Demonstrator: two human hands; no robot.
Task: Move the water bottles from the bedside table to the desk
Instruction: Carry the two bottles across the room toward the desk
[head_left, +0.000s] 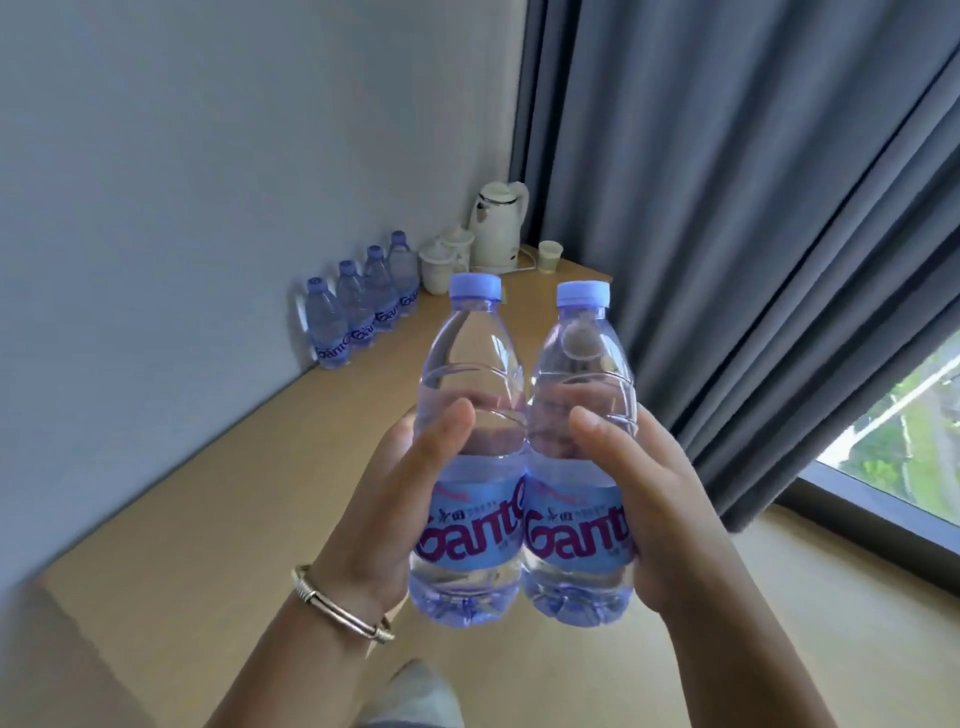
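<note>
Pale wall on one side and grey curtains (727, 208) on the other frame a light wooden counter (218, 519) that runs into the corner ahead of you. Four water bottles (358, 312) are lined up along the wall on it, touching or nearly so, labels facing out; that row looks like the place where the bottles are being collected. Beyond them, in the corner, stand a white kettle (498, 228), two lidded cups (447, 260) and a small paper cup (550, 255).

You are carrying two more. Your left hand (374, 519) wraps the left bottle (470, 441) around its waist and label, thumb across the front, fingers curled behind. Your right hand (654, 509) grips the right bottle (579, 441) the same way. Both bottles are upright, caps on, and pressed side to side, which likely steadies them as a pair. They are in the air above the near part of the counter, well short of the row.

Judging by this, you are in the carrying stage, with the set-down yet to come. A sensible spot is the near end of the row, against the wall. The bottles look full, so lower them flat on their bases; a tilted one could knock over the others.
</note>
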